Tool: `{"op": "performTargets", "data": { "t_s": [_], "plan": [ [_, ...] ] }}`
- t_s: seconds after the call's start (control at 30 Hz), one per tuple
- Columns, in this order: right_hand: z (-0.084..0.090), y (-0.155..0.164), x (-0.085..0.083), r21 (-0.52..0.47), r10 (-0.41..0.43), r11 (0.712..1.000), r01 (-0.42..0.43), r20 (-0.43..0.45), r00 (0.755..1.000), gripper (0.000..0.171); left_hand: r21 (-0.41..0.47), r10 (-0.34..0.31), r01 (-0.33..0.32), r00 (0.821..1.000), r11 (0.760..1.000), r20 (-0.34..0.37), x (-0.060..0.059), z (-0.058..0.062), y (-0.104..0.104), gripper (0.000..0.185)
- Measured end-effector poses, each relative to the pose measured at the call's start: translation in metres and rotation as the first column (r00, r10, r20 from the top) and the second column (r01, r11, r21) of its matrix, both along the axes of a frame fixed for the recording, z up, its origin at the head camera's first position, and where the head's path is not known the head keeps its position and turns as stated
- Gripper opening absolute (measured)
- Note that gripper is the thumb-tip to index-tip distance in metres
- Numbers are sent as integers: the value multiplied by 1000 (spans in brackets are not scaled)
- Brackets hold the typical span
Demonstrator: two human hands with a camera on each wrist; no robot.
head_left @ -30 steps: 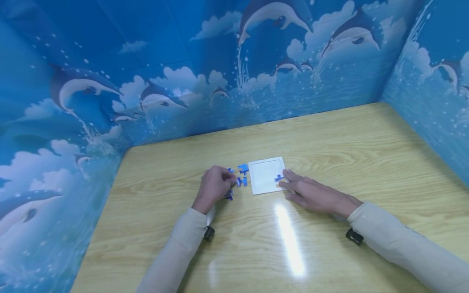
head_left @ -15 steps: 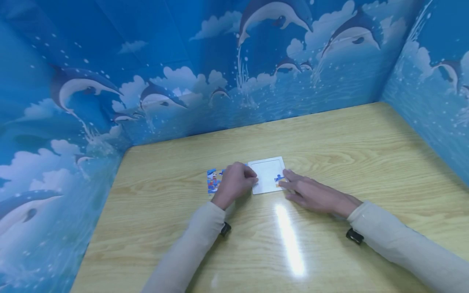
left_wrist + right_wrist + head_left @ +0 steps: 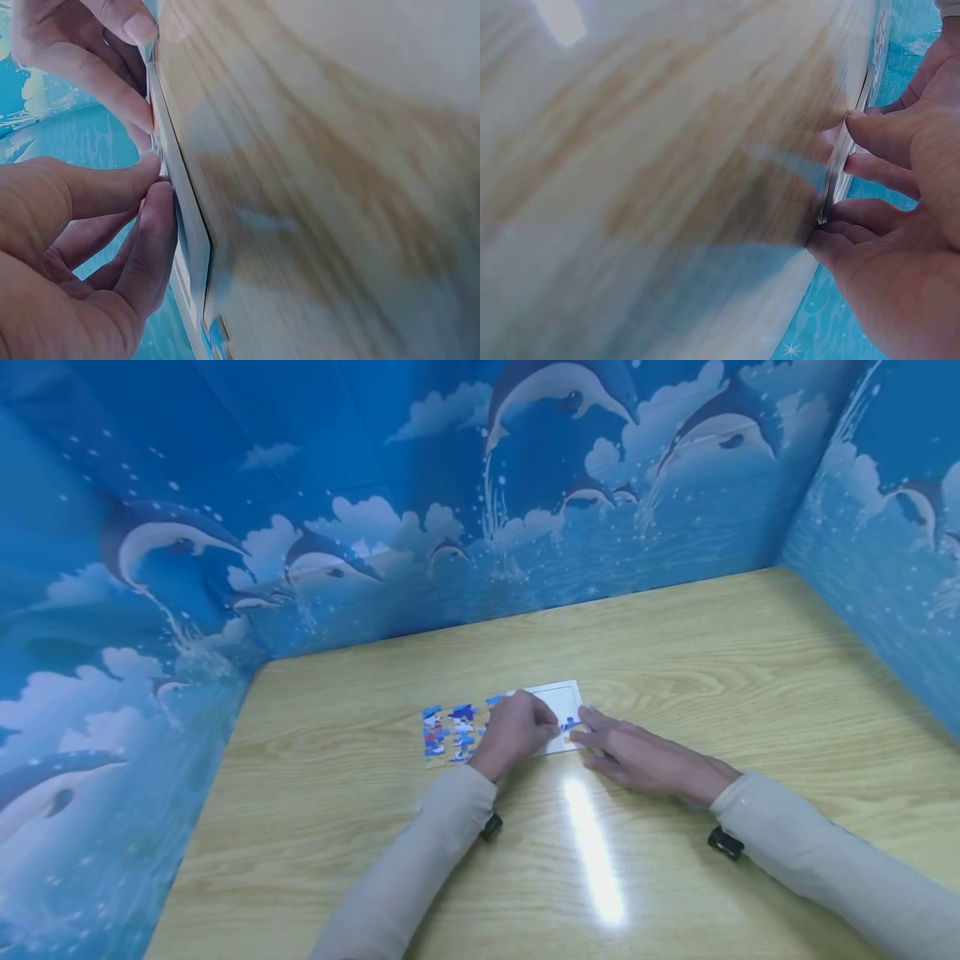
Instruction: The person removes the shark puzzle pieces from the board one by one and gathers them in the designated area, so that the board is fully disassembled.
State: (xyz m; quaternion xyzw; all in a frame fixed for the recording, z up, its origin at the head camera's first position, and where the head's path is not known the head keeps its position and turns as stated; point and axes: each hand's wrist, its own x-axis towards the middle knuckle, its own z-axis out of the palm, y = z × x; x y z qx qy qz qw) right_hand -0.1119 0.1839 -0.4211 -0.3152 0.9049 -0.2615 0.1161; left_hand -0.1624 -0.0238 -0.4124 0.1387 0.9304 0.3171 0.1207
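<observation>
My left hand (image 3: 513,731) is over the white puzzle tray (image 3: 561,697), its thumb and index finger pinching a small puzzle piece that the fingertips mostly hide. In the left wrist view those fingertips are right at the tray's surface. A blue and orange puzzle piece (image 3: 572,724) lies in the tray by its right edge, partly covered by fingers. My right hand (image 3: 637,756) rests on the tray's right side with fairly straight fingers; the right wrist view has its fingertips touching the rim. Several loose puzzle pieces (image 3: 462,714) lie left of the tray, some behind my left hand.
A wood-grain table (image 3: 360,827) carries everything, with a bright light reflection (image 3: 592,852) in front of the tray. Blue dolphin-print sheets (image 3: 420,485) stand along its back and sides.
My left hand has moved right from the loose pieces to the tray, uncovering more pieces at the left. The right hand has stayed at the tray's edge.
</observation>
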Motion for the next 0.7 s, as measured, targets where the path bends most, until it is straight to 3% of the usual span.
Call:
{"op": "performTargets", "data": {
  "t_s": [0.2,0.43,0.7],
  "plan": [
    [0,0,0,-6,6,1000,-6,7,1000,47,-35,-24,23,1000,999,-13,-1,-1,7,6],
    [1,0,0,-8,1,1000,-1,11,1000,47,-36,-7,8,1000,999,11,0,-1,10,8],
    [1,0,1,-7,6,1000,-6,9,1000,47,31,28,-29,998,999,52,0,-1,9,8]
  ]
}}
